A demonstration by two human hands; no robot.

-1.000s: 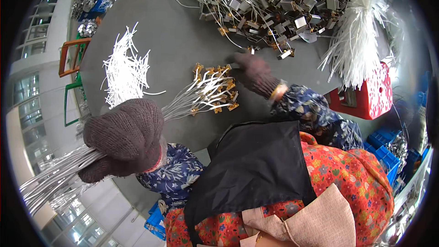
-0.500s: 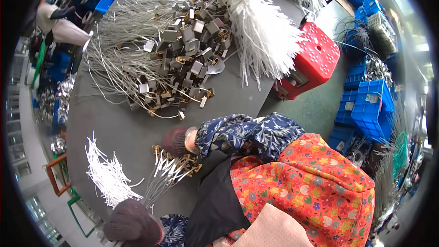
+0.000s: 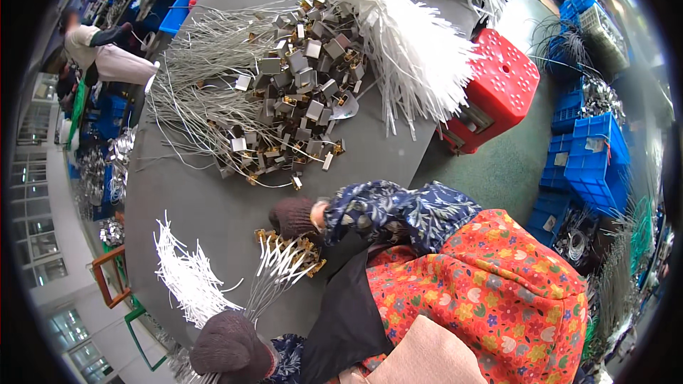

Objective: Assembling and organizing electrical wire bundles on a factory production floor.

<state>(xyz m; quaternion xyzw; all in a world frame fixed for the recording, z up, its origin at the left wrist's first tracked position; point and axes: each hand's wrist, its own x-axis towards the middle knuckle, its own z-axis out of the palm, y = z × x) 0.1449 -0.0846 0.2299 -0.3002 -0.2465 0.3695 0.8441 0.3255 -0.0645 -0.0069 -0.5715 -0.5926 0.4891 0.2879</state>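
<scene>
Grey counter: underlay the right hand. Box-ended wire heap: lay beyond that hand, seemingly ungathered. White tubes: sat loose ahead of the left hand. Wire bundle: ran between, apparently sleeved; left clasped it, right's grip was hidden.

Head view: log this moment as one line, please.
left hand: holding grey cables; right hand: at brass-coloured connectors; white strands: piled beyond left hand; metal-cased parts: heaped farther away

The right fingers have moved closer to the brass-coloured connectors.
</scene>
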